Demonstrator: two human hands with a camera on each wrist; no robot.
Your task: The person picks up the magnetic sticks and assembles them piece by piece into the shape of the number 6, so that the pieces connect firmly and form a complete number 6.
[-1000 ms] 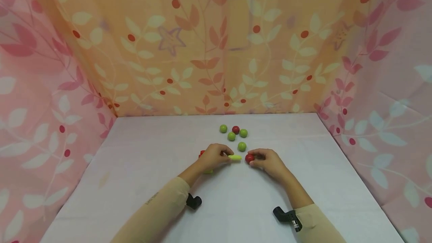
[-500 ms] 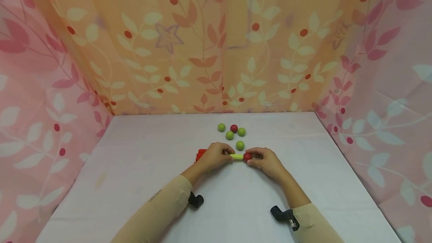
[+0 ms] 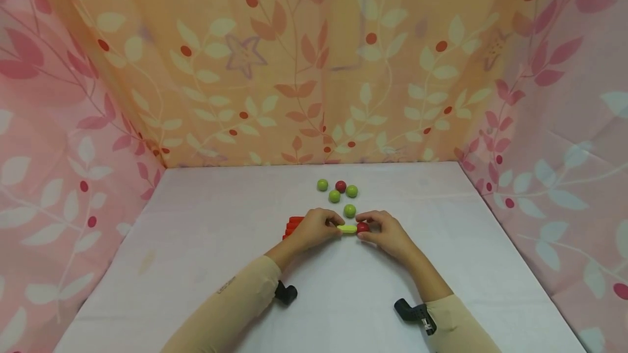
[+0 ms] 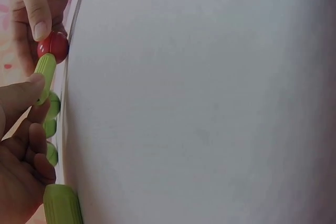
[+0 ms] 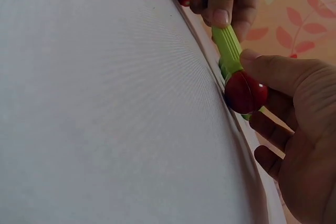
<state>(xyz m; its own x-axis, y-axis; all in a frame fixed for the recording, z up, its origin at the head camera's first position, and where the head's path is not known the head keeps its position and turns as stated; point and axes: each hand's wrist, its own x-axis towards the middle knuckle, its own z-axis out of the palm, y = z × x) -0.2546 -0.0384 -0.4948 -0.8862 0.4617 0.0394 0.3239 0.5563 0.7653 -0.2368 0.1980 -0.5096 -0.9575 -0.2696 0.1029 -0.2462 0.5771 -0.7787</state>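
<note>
In the head view my left hand (image 3: 316,229) pinches a short ribbed green stick (image 3: 348,229) between thumb and fingers. Facing it, my right hand (image 3: 390,233) holds a glossy red ball (image 3: 362,227) with thumb and fingertips. The stick's free end touches the ball. In the left wrist view, the green stick (image 4: 46,77) leads up to the red ball (image 4: 54,46). From the right wrist, the red ball (image 5: 244,93) appears under the thumb, against the end of the green stick (image 5: 227,46). Part of the stick is hidden by the left fingers.
Beyond the hands lie several green balls (image 3: 349,211) and another red ball (image 3: 340,186) on the white tabletop (image 3: 221,200). Several red sticks (image 3: 293,225) lie partly behind the left hand. Another green stick (image 4: 62,204) shows low in the left wrist view. Patterned cloth (image 3: 304,70) surrounds the table.
One second ago there was a gap between the green stick and the red ball. The hands have come together, and stick and ball have stayed in contact since half a second ago.
</note>
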